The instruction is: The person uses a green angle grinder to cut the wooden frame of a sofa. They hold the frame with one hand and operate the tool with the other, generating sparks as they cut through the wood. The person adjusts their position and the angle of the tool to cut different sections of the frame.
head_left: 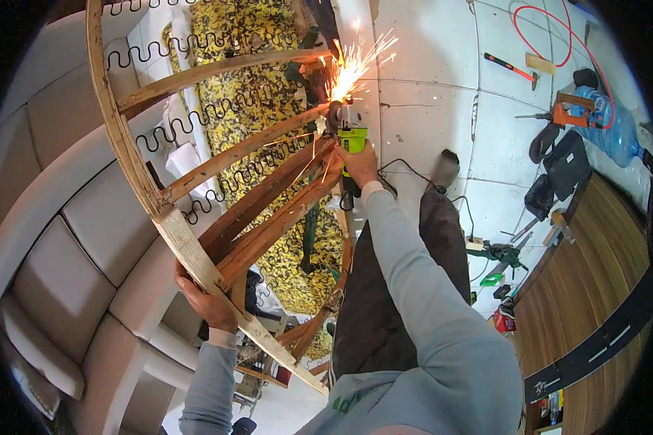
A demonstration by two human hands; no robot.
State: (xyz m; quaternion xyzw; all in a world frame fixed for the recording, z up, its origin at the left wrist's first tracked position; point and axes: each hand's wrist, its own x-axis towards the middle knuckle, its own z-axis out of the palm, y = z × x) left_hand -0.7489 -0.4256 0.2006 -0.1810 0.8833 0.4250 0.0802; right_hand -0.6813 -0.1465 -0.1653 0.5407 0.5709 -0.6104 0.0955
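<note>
My right hand is closed round a green and grey angle grinder. Its disc meets the end of a slat on the wooden furniture frame, and bright sparks fly up and to the right from there. Lower left, my left hand grips the pale wooden rail of that frame. Dark zigzag springs stretch between the curved slats. Behind the frame lies yellow and black speckled foam. The exact contact of the disc is partly hidden by the glare.
A grey sofa fills the left side. On the tiled floor at right are a hammer, a red hose, a large blue water bottle and a green-handled tool. A black cable runs beside my legs. A wood-grain panel stands lower right.
</note>
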